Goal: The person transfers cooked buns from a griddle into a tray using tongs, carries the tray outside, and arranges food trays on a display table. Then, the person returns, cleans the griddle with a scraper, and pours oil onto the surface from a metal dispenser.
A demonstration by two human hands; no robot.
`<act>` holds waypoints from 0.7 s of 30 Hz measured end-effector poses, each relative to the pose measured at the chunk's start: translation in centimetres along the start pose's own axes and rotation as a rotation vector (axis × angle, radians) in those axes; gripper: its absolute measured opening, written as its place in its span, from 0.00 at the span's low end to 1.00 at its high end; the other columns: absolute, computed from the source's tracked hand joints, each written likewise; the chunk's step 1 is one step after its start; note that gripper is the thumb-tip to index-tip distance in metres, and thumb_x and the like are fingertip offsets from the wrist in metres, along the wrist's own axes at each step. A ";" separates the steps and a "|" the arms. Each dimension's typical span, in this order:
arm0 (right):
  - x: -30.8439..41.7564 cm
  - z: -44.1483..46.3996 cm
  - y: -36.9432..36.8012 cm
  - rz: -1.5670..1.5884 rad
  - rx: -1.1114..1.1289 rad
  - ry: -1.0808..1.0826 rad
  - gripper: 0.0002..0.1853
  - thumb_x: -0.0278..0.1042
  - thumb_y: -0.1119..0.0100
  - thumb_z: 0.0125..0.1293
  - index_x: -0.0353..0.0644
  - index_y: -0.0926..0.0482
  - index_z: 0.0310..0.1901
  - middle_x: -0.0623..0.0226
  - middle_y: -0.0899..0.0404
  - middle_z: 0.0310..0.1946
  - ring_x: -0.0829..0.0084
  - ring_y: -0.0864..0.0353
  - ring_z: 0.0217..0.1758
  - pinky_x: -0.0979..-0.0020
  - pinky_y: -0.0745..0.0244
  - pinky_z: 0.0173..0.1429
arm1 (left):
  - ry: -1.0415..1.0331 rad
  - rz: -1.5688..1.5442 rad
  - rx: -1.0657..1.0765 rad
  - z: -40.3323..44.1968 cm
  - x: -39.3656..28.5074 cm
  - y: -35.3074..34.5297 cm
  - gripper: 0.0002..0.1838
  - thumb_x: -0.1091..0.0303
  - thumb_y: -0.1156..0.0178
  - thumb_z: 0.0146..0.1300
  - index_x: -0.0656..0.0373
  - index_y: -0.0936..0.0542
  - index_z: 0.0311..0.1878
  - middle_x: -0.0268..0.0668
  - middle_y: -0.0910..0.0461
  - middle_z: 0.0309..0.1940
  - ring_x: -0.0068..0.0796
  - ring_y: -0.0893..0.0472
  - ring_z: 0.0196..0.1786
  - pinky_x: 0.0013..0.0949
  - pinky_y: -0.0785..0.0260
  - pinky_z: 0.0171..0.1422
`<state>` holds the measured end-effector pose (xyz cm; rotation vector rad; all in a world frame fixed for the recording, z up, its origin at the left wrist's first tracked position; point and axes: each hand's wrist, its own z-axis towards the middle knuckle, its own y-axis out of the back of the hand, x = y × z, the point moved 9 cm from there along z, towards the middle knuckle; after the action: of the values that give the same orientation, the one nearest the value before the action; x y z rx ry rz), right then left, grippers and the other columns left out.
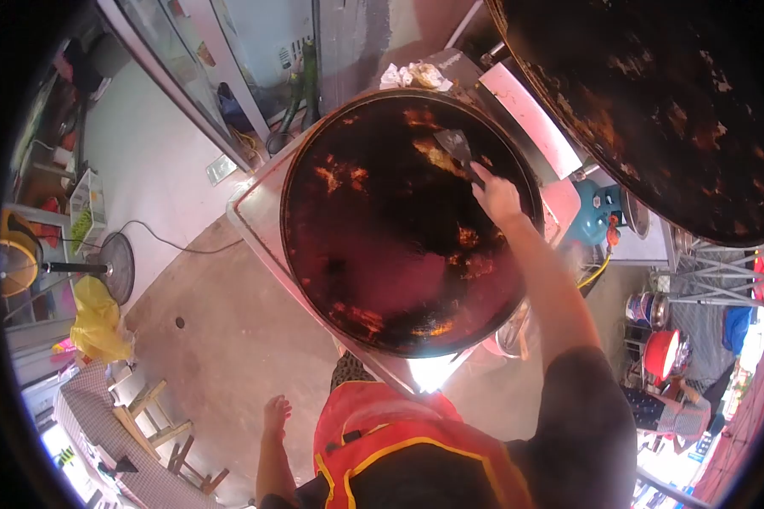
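Note:
A large round griddle (382, 195), dark with browned and orange scorched patches, fills the middle of the view. My right hand (497, 197) reaches over its upper right part and is closed around the handle of a scraper (455, 146). The scraper's flat blade lies at the griddle's surface beside a browned patch. Low on the left, my left hand (278, 414) hangs away from the griddle with loosely bent fingers and nothing in it. A red apron (373, 424) with yellow trim covers my front.
A second round scorched plate (645, 110) stands at the upper right. Beneath it are a blue-green gas cylinder (592, 212) and a yellow hose (596, 273). Crumpled white paper (416, 76) lies behind the griddle. Wooden stools (151, 417) stand left; another person (681, 414) is far right.

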<state>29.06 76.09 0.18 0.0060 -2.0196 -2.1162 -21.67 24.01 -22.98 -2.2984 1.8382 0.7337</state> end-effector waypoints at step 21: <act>-0.1 -26.2 9.2 0.199 -0.149 -0.305 0.23 0.27 0.48 0.56 0.43 0.33 0.56 0.52 0.28 0.48 0.55 0.27 0.49 0.64 0.30 0.49 | -0.035 0.088 0.117 4.6 -3.0 -2.1 0.19 0.57 0.49 0.60 0.62 0.29 0.48 0.39 0.24 0.37 0.27 0.24 0.37 0.29 0.32 0.37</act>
<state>34.48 49.92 7.79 -0.5492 -1.9109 -2.2400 -21.55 28.97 -26.17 -2.1327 1.9229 0.6539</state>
